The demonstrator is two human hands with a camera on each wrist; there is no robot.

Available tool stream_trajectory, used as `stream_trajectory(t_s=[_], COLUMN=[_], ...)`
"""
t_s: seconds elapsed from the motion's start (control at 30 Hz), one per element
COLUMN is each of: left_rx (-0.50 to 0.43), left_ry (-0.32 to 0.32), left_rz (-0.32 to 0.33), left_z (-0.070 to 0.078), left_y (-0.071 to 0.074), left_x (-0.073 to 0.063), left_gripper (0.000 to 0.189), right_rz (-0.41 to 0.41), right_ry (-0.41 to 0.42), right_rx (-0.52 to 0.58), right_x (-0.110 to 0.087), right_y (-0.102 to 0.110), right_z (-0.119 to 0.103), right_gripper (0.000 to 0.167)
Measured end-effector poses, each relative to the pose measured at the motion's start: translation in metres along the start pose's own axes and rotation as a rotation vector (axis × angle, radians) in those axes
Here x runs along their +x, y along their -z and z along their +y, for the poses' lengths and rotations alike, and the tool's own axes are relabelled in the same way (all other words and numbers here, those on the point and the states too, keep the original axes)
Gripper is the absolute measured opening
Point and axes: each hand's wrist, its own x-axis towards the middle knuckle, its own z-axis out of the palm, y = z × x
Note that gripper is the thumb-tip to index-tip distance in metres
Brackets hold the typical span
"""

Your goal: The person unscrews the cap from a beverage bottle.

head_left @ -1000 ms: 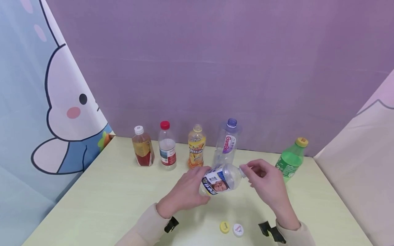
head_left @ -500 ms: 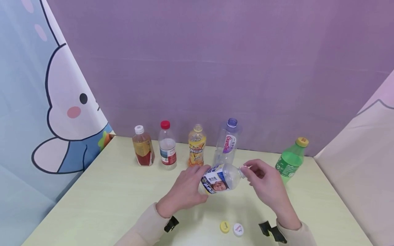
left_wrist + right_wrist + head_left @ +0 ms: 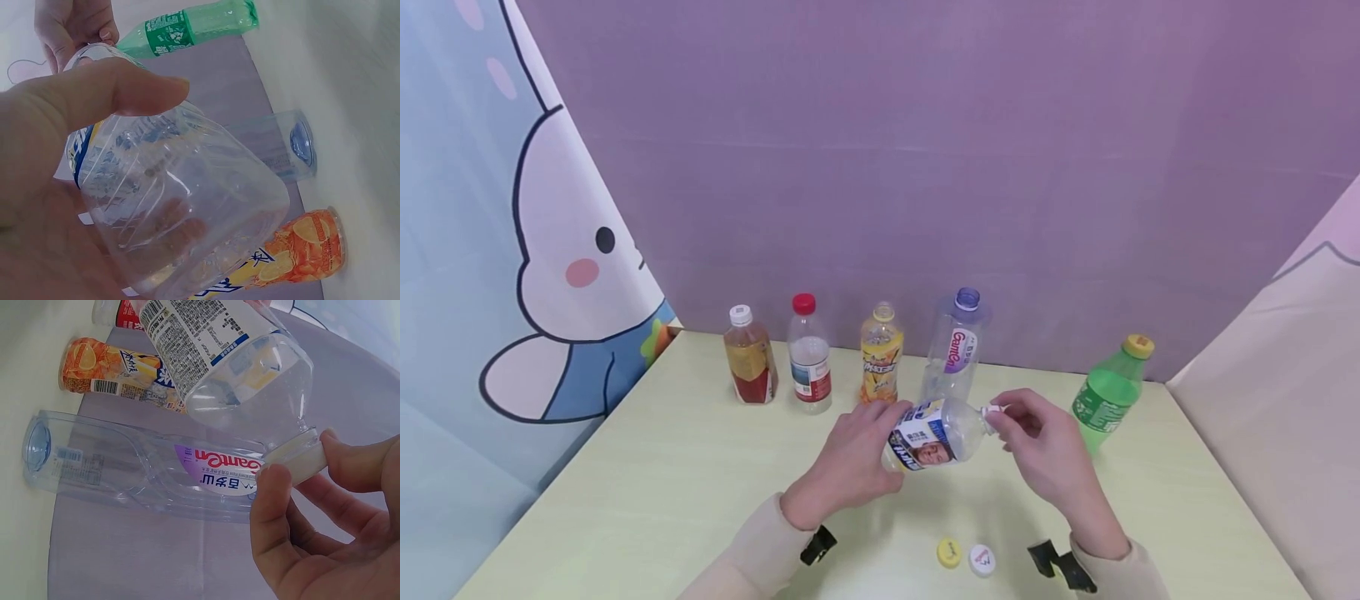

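Observation:
My left hand [image 3: 852, 462] grips a clear plastic bottle [image 3: 934, 442] around its labelled body. The bottle is tilted well over above the table, its neck pointing right, and has a white and blue label with a face on it. At the neck my right hand [image 3: 1047, 450] pinches a white bottle cap [image 3: 299, 459] between thumb and fingers. In the left wrist view the thumb lies across the bottle and its transparent base faces the camera. On the table in front of me lie a yellow cap [image 3: 949, 552] and a white cap [image 3: 982, 560].
Along the back of the table [image 3: 647, 500] stand a white-capped amber bottle [image 3: 750, 371], a red-capped bottle [image 3: 809, 375], an uncapped orange-drink bottle [image 3: 881, 358] and an uncapped clear bottle [image 3: 951, 358]. A green bottle [image 3: 1107, 396] with a yellow cap stands at right. A purple curtain [image 3: 925, 167] hangs behind.
The fingers of my right hand have shifted slightly at the cap, and more of its white edge shows. The tilted bottle and my left hand have moved a touch leftward.

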Motion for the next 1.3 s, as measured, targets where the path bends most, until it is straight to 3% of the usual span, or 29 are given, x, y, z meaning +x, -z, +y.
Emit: stream_trajectory(t_s=[0.27, 0.5, 0.63, 0.93, 1.17, 1.3], left_rx=[-0.024, -0.086, -0.092, -0.1, -0.115, -0.118], left_ry=[0.005, 0.033, 0.051, 0.068, 0.08, 0.079], left_rz=[-0.02, -0.053, -0.054, -0.061, -0.091, -0.1], left_z=[-0.0011, -0.002, -0.0023, -0.0044, -0.0042, -0.004], left_y=[0.0013, 0.0041, 0.006, 0.0066, 0.0047, 0.0036], left_x=[-0.0002, -0.0009, -0.0012, -0.001, 0.0005, 0.001], left_gripper=[0.086, 0.086, 0.087, 0.086, 0.086, 0.086], right_rz=[-0.003, 0.031, 0.036, -0.009, 0.023, 0.041], right_ry=[0.065, 0.227, 0.271, 0.233, 0.119, 0.063], right_rx=[0.012, 0.012, 0.046, 0.12, 0.101, 0.091], right_x=[0.0001, 0.0002, 0.0006, 0.0027, 0.0019, 0.0008], right_y=[-0.0005, -0.0021, -0.004, -0.0062, -0.0061, -0.0065], right_z=[0.0022, 0.006, 0.0074, 0.0067, 0.0044, 0.0023], right_gripper=[0.015, 0.027, 0.032, 0.036, 0.015, 0.015])
